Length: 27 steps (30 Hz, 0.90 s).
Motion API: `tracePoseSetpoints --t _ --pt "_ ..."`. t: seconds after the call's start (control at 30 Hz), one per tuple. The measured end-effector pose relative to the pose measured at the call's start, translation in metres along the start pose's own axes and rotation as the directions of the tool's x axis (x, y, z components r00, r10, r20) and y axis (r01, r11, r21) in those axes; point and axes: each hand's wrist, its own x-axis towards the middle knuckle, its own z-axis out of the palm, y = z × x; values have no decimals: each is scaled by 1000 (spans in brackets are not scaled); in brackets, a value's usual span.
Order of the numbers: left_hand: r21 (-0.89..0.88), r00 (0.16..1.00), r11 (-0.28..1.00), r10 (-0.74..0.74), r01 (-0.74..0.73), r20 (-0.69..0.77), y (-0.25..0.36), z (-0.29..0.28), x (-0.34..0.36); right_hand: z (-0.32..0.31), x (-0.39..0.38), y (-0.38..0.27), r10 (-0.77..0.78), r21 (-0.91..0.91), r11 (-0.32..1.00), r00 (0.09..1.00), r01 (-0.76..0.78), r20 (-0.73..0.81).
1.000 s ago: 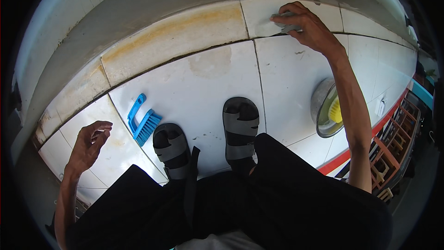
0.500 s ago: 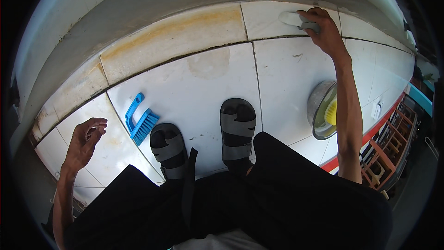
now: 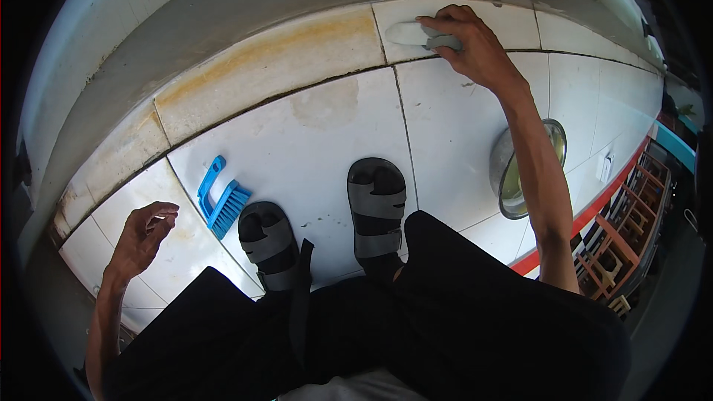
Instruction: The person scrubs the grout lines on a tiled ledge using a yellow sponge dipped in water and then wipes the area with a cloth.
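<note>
My right hand grips the grey handle of a scrubber, which has a pale, rounded, iron-shaped body. It lies against the narrow tile strip along the foot of the wall, right of a brown-yellow stain. What its underside looks like is hidden. My left hand hovers over the tiles at left, fingers loosely bent and apart, nothing in it. Nearest to it is a blue brush with a looped handle and blue bristles, resting on the floor beside my left sandal.
A metal basin holding greenish water stands at right, partly behind my right forearm. My right sandal is planted mid-floor. Beyond the red floor edge at right, wooden furniture shows lower down. A grey wall curves along the far side.
My right hand has slid the scrubber left along the tile strip, toward the stain. My forearm now covers the yellow thing seen in the basin before. My left hand has barely moved.
</note>
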Motion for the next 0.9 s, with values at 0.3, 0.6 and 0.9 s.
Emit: tracePoseSetpoints --t 0.3,0.6,0.9 --pt "-27 994 996 78 -81 -75 -3 -4 -2 -50 -48 136 397 -113 901 902 -418 -170" --pt "-8 1000 1000 -10 10 -12 -2 1 -1 -39 -68 182 401 -104 886 859 -452 -318" --pt "-67 999 998 -5 3 -32 -5 4 -2 -42 -65 202 411 -144 845 797 -515 -442"
